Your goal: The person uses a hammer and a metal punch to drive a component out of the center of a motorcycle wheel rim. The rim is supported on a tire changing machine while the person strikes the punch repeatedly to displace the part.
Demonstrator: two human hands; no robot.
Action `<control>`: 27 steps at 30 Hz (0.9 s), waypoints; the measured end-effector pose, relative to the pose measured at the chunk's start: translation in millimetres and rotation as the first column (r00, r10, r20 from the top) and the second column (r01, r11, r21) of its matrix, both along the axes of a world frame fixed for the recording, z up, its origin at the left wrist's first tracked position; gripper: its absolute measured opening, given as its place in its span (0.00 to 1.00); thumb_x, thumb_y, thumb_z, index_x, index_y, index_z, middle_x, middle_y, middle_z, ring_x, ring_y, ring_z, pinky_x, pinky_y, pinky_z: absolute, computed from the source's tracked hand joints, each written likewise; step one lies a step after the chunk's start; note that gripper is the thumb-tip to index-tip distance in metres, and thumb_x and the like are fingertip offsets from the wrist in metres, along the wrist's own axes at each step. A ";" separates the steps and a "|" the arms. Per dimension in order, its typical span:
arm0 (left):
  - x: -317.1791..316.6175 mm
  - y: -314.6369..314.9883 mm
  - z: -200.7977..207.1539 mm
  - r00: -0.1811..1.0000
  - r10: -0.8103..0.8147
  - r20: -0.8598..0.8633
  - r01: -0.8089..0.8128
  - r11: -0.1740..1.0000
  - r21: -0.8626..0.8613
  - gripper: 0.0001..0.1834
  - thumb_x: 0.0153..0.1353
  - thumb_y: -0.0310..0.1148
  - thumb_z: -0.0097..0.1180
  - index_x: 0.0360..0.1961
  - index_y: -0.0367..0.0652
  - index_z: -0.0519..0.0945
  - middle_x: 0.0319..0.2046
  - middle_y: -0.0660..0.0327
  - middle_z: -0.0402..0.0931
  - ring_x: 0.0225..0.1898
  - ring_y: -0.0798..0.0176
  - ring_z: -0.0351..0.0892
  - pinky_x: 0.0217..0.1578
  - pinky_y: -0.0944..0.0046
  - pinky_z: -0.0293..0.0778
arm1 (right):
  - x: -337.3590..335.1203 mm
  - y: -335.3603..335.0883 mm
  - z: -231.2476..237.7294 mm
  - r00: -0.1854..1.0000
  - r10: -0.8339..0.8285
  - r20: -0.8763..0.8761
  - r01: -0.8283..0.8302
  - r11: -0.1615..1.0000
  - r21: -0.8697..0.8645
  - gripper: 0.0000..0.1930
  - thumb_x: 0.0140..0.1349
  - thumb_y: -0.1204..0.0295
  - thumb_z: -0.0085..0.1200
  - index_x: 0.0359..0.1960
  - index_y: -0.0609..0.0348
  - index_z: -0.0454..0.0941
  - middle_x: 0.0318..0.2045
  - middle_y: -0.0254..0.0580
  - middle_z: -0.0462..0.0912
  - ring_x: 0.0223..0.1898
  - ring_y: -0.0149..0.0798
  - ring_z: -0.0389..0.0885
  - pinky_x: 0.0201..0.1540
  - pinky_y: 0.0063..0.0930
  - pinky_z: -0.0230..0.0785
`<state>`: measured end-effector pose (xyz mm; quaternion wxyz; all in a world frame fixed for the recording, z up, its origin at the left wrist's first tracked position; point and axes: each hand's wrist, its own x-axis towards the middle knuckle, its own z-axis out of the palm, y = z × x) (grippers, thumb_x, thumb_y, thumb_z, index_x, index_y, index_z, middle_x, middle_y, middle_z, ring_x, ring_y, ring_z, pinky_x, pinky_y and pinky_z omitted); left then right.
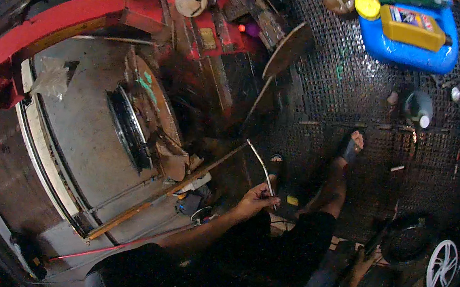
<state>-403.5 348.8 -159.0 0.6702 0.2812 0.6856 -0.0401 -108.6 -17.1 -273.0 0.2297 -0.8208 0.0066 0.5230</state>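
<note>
My left hand (pixel 259 199) is closed around the lower end of a slim, bent, shiny metal bar, a tyre lever (pixel 264 168) by its look. The lever's curved tip points up and away from me, above the dark floor. Low at the right, in dim light, my right hand (pixel 366 259) is closed at the edge of a black tyre (pixel 407 241); its fingers show only in part. My lap and a bare leg (pixel 331 191) lie between the two hands, with a sandalled foot (pixel 354 142) on the floor.
A red machine arm (pixel 78 13) spans the upper left, near a wheel rim (pixel 127 130) and a wooden pole (pixel 142 212). A blue container (pixel 410 58) carries a yellow bottle (pixel 412 28). A dark bottle (pixel 418 108) stands on the grid mat; a white spoked wheel (pixel 442 268) is far right.
</note>
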 end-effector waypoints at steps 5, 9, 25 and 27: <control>-14.6 -17.5 -23.7 0.990 -0.116 -0.085 0.122 0.990 0.069 0.11 0.57 0.26 0.59 0.41 0.41 0.74 0.33 0.65 0.76 0.37 0.70 0.74 0.39 0.67 0.72 | -9.1 3.4 -6.0 0.964 -0.169 -0.206 0.167 0.986 -0.026 0.31 0.61 0.64 0.52 0.62 0.67 0.58 0.60 0.51 0.64 0.58 0.45 0.65 0.59 0.36 0.57; -17.3 -17.4 -31.6 0.977 -0.180 -0.111 0.181 0.983 0.003 0.10 0.58 0.25 0.58 0.41 0.40 0.74 0.34 0.64 0.76 0.35 0.70 0.75 0.37 0.67 0.73 | -30.0 -50.4 -17.5 0.988 -0.099 -0.115 0.087 0.991 -0.099 0.30 0.61 0.68 0.52 0.63 0.64 0.57 0.58 0.48 0.67 0.52 0.42 0.70 0.52 0.33 0.64; -114.8 -27.2 34.6 0.940 -0.334 0.066 0.278 0.863 0.421 0.10 0.56 0.35 0.61 0.30 0.40 0.76 0.22 0.66 0.75 0.28 0.74 0.72 0.31 0.70 0.68 | -103.2 16.8 72.7 0.966 -0.151 0.211 0.135 0.987 0.087 0.40 0.60 0.62 0.55 0.66 0.69 0.47 0.54 0.54 0.66 0.46 0.40 0.68 0.50 0.34 0.60; -149.9 -37.8 50.6 0.952 -0.302 0.044 0.247 0.846 0.473 0.11 0.56 0.35 0.61 0.29 0.39 0.77 0.22 0.65 0.75 0.26 0.73 0.71 0.30 0.70 0.68 | -150.4 77.9 129.3 0.923 -0.229 0.309 0.162 0.960 0.227 0.39 0.60 0.67 0.55 0.66 0.70 0.46 0.53 0.49 0.69 0.42 0.33 0.70 0.46 0.26 0.63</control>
